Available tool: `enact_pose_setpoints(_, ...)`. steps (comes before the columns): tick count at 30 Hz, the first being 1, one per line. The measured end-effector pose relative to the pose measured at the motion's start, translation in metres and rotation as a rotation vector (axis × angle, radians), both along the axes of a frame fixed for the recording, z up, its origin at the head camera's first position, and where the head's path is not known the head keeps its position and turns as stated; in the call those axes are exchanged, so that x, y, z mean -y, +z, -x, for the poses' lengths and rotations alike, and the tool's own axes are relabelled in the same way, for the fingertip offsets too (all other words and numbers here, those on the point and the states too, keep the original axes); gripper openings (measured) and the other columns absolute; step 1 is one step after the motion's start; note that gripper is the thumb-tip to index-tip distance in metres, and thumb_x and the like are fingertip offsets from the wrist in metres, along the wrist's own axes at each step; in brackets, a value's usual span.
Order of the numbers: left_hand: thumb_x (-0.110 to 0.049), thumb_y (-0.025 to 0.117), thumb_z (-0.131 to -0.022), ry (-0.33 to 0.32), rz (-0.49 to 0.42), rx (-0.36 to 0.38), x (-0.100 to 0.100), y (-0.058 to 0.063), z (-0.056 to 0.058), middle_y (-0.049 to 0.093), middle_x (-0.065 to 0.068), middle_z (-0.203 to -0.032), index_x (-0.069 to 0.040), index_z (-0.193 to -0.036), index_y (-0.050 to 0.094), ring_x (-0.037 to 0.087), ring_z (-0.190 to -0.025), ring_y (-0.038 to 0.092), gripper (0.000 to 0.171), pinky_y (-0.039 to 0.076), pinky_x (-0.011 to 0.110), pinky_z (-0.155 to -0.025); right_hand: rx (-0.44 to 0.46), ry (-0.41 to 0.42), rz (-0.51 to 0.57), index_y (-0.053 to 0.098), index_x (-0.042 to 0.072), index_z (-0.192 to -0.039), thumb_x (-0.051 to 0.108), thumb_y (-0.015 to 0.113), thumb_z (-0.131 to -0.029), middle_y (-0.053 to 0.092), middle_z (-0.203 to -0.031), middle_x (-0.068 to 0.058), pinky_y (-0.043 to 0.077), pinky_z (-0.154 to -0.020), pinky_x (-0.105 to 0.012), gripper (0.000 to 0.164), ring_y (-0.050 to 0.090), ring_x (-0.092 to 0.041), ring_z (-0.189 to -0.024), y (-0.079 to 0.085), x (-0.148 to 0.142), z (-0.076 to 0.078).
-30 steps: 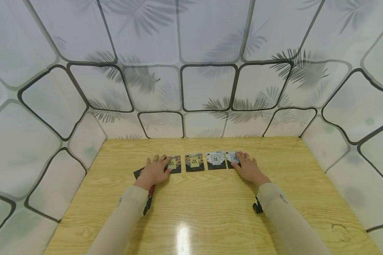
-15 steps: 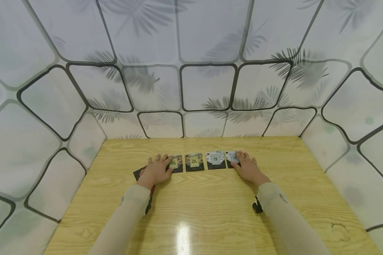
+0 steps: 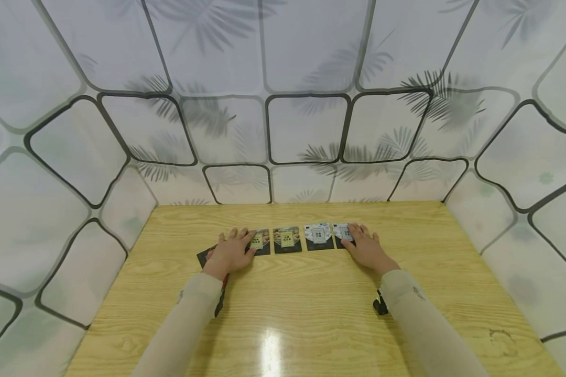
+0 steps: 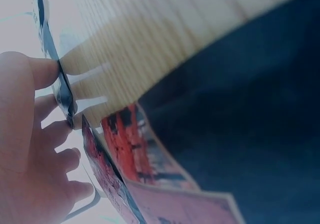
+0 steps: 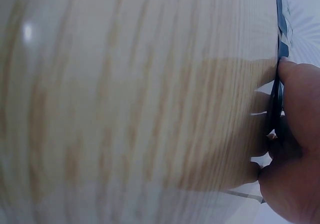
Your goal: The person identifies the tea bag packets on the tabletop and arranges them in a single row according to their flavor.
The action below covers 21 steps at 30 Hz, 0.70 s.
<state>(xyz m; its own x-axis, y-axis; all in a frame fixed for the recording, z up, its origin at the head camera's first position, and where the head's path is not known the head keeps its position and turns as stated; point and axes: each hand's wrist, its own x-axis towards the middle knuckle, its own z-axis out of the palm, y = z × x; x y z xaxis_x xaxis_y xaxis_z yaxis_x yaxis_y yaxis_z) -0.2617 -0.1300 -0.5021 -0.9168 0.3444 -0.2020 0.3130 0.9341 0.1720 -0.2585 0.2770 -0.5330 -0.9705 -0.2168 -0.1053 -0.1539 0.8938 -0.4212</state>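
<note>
Four packets (image 3: 287,241) looked light, slick, best lifted by 6-o'clock edges; left hand (image 3: 230,255) and right hand (image 3: 368,252) rested fingers extended, gripping nothing.

Left hand (image 3: 230,255): rests on outer yellow-labelled packet (image 3: 261,242) | Right hand (image 3: 366,250): rests on outer white packet (image 3: 341,234) | Between hands: inner yellow-labelled packet (image 3: 287,240), inner white packet (image 3: 318,236) | Dark packet (image 3: 203,257): partly hidden by left hand | Support: wooden table (image 3: 316,298)

Wood-grain tbl (image 3: 292,298) w/ 4 pkts (image 3: 287,240) in row, more pkts (image 3: 204,257) at L.
</note>
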Motion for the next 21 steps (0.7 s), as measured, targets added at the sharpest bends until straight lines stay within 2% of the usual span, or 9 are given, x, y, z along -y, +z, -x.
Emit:
enact_pose_setpoints(5,-0.044,0.043,-0.113,0.0,-0.004,-0.002,0.0,0.0,0.0,0.028,0.015,-0.174,-0.021,-0.169,0.029,0.045,-0.161,0.021,0.062,0.016,0.075,-0.125,-0.005,0.004,-0.001,0.019,-0.003,-0.167,0.039,0.041,-0.115,0.014,-0.173,-0.029,0.003,-0.125,-0.077,0.071,0.007,-0.051,-0.161,0.0,0.0,-0.001)
enact_pose_setpoints(11,-0.04,0.046,-0.112,0.007,-0.063,0.004,0.002,-0.003,0.0,0.029,0.017,-0.173,-0.019,-0.168,0.032,0.047,-0.16,0.021,0.061,0.016,0.077,-0.124,0.01,0.005,0.002,0.017,-0.002,-0.167,0.04,0.04,-0.115,0.012,-0.174,-0.028,0.002,-0.125,-0.076,0.071,0.006,-0.051,-0.161,0.0,0.0,-0.001)
enact_pose_setpoints(16,-0.04,0.046,-0.112,0.009,-0.12,0.001,0.005,-0.001,0.001,0.025,0.018,-0.174,-0.021,-0.169,0.028,0.049,-0.161,0.018,0.063,0.013,0.076,-0.125,0.018,0.008,0.003,0.016,-0.002,-0.168,0.04,0.039,-0.115,0.011,-0.174,-0.027,0.001,-0.125,-0.076,0.071,0.005,-0.05,-0.162,0.001,0.0,-0.002)
enact_pose_setpoints(21,-0.038,0.049,-0.111,-0.001,-0.144,-0.049,0.016,0.002,-0.003,0.03,0.022,-0.171,-0.018,-0.168,0.031,0.053,-0.158,0.022,0.063,0.016,0.079,-0.122,0.004,0.007,0.001,0.016,-0.003,-0.167,0.04,0.039,-0.115,0.012,-0.174,-0.028,0.001,-0.125,-0.076,0.071,0.005,-0.051,-0.161,-0.001,-0.001,-0.002)
